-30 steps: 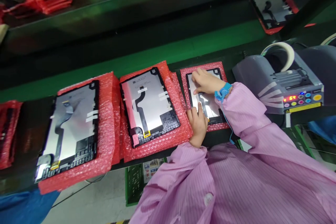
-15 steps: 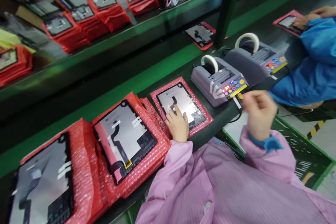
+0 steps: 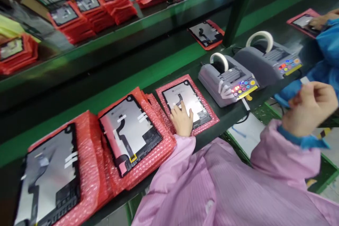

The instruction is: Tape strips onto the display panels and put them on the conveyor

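Note:
My left hand (image 3: 182, 120) lies with fingers spread on a silver-backed tablet screen panel (image 3: 197, 100), a fingertip by its short black ribbon cable (image 3: 180, 97). Under that panel is a pink bubble-wrap sheet (image 3: 212, 114). Off to the right, my right hand (image 3: 310, 107) is raised and pinched, with a small white piece of tape (image 3: 305, 80) showing at the fingertips. Between my hands stands a grey tape dispenser (image 3: 225, 79) with a lit front panel. A white strip (image 3: 245, 104) sticks out of its front.
Red bubble-wrap stacks topped with panels (image 3: 132, 130) (image 3: 50, 173) stand to the left. A second tape dispenser (image 3: 267, 56) sits behind. More stacks (image 3: 113, 3) line the upper shelf. A green crate (image 3: 324, 173) is below right. A co-worker's blue sleeve (image 3: 327, 47) is at right.
My right hand has moved right, away from the front of the tape dispenser, with a white tape piece now visible at its fingertips. My left hand stays on the panel. The view has shifted slightly.

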### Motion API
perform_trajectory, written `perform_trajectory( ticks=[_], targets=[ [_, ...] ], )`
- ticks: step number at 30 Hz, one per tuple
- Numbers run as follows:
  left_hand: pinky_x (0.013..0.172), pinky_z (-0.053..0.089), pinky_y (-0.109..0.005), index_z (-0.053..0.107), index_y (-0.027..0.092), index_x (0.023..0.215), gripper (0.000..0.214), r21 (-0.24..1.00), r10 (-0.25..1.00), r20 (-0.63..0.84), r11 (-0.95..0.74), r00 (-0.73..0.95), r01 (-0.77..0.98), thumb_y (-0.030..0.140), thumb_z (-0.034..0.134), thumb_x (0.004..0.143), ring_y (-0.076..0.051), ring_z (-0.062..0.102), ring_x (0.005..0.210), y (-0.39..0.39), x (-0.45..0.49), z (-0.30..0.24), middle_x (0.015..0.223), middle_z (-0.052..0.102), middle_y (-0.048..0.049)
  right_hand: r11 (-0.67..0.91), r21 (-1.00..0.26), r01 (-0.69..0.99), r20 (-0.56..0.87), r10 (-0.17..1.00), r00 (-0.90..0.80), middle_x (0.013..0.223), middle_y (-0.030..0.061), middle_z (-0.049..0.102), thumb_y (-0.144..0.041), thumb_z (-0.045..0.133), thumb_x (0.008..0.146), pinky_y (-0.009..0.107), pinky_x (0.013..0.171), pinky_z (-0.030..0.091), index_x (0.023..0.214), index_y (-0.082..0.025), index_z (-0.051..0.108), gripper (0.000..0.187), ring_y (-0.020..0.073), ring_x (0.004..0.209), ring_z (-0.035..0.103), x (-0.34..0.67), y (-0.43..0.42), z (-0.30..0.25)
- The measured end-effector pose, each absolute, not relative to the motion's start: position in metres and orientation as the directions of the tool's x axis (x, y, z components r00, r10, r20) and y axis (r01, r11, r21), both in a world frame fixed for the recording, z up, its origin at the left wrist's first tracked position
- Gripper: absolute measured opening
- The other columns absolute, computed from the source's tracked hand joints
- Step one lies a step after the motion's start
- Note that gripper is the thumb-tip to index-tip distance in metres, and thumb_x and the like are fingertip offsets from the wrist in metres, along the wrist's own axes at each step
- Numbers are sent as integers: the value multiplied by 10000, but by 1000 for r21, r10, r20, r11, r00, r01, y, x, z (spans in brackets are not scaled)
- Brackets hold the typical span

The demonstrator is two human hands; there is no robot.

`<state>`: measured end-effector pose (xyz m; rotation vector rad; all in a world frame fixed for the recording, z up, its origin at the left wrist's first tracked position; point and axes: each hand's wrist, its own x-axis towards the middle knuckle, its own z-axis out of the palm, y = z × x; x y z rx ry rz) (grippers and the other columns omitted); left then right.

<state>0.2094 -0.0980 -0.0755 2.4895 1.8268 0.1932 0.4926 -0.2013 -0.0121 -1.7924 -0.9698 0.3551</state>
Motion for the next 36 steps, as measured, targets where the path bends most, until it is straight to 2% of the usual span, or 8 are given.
perform_trajectory(
  ticks=[5, 9, 17, 29, 31, 33, 36],
  targets=[
    [850, 427, -436, 478, 149, 1470, 581, 144, 952, 48, -305, 301, 941, 435, 453, 964, -326, 524, 1019, -94, 207, -79, 1139, 579, -179, -133, -831, 541, 109, 913, 393, 720, 29, 621, -383, 585, 876, 278, 688, 421, 764, -185, 609, 229, 154, 734, 572, 391, -111, -24],
    [825, 422, -421, 464, 152, 1474, 591, 165, 952, 53, -308, 303, 937, 438, 470, 957, -318, 526, 1009, -92, 206, -81, 1135, 578, -166, -160, -769, 619, 5, 967, 255, 749, 28, 649, -267, 587, 854, 277, 700, 395, 730, -172, 615, 159, 150, 717, 564, 338, -52, -47],
    [790, 411, -407, 482, 152, 1454, 583, 195, 955, 39, -296, 295, 935, 441, 492, 948, -312, 529, 993, -90, 206, -80, 1110, 579, -152, -267, -598, 756, -150, 963, 222, 852, 53, 712, -272, 577, 890, 283, 674, 348, 817, -174, 696, 171, 177, 786, 613, 330, -25, -69],
    [772, 420, -405, 486, 143, 1442, 574, 205, 957, 19, -286, 289, 936, 458, 462, 963, -309, 534, 979, -89, 206, -77, 1080, 596, -152, -252, -451, 857, -127, 968, 217, 1001, 69, 706, -274, 526, 918, 303, 742, 412, 831, -184, 679, 197, 217, 922, 648, 319, -26, -67],
    [776, 426, -408, 488, 139, 1436, 572, 202, 958, 10, -283, 287, 938, 462, 455, 965, -312, 537, 989, -89, 207, -76, 1136, 606, -166, -246, -425, 871, -125, 969, 213, 1020, 75, 700, -276, 510, 924, 309, 745, 423, 852, -182, 675, 203, 223, 929, 650, 317, -28, -66],
    [783, 435, -414, 485, 127, 1435, 573, 191, 951, 3, -305, 310, 933, 462, 431, 973, -312, 534, 1003, -87, 207, -74, 1314, 573, -190, -246, -393, 886, -129, 969, 211, 1046, 84, 697, -281, 495, 932, 318, 757, 439, 876, -178, 671, 212, 231, 939, 656, 314, -28, -64],
    [789, 448, -418, 437, 110, 1474, 592, 176, 928, -15, -363, 371, 915, 440, 390, 985, -302, 528, 1016, -84, 207, -72, 1572, 398, -164, -248, -348, 904, -166, 965, 201, 1072, 94, 696, -301, 493, 940, 332, 781, 467, 883, -178, 664, 218, 247, 963, 667, 311, -26, -58]
  ],
)
